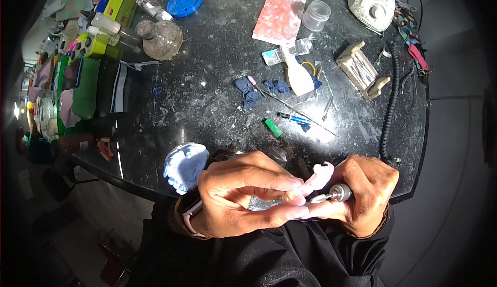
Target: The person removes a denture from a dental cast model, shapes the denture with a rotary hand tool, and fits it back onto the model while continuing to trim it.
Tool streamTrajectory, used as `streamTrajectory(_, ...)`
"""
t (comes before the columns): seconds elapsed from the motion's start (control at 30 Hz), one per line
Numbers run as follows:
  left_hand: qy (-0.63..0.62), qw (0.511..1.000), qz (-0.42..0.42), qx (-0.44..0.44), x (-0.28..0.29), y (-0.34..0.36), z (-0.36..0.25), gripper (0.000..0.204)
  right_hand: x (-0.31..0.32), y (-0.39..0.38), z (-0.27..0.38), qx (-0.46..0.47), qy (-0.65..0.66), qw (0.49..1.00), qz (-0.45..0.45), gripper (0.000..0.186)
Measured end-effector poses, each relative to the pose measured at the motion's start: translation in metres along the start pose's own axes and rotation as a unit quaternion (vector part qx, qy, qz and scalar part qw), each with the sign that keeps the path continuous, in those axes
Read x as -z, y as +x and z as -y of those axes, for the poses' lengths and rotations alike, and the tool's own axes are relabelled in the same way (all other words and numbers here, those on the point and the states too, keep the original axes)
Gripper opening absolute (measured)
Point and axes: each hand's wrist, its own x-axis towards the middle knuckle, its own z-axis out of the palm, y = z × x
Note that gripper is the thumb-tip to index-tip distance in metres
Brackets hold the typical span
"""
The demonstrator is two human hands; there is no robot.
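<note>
Near the table's front edge, my left hand [243, 196] pinches a small pink dental plate [322, 177] between thumb and fingertips. My right hand [365, 194] is wrapped round a rotary handpiece [340, 192], its metal nose pointing left. A pale, rounded bit [320, 199] at its tip lies close under the pink piece; whether they touch I cannot tell. The fingertips of both hands are close together. Just left of my left hand stands a bluish-white plaster dental cast [185, 167].
A black coiled cord [392, 106] runs along the right side. Beyond my hands lie a green block [273, 128], a blue-and-black tool [294, 118], a white spatula-shaped piece [299, 77] and a wooden tool holder [362, 69]. Green bins [85, 87] stand at the left.
</note>
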Motion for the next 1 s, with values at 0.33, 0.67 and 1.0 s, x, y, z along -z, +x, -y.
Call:
streamTrajectory(0.33,0.080,0.996,-0.022,-0.021,0.003,0.003,0.003,0.030,-0.008,-0.003,0.003,-0.024,0.048,0.998,0.030,0.050)
streamTrajectory(0.67,0.062,0.998,-0.021,-0.013,0.005,0.003,0.006,0.030,-0.011,-0.001,0.002,-0.021,0.063,0.997,0.041,0.048)
streamTrajectory(1.0,0.064,0.998,-0.014,-0.018,0.005,0.002,0.006,0.030,-0.009,0.000,0.002,-0.006,0.063,0.997,0.044,0.047)
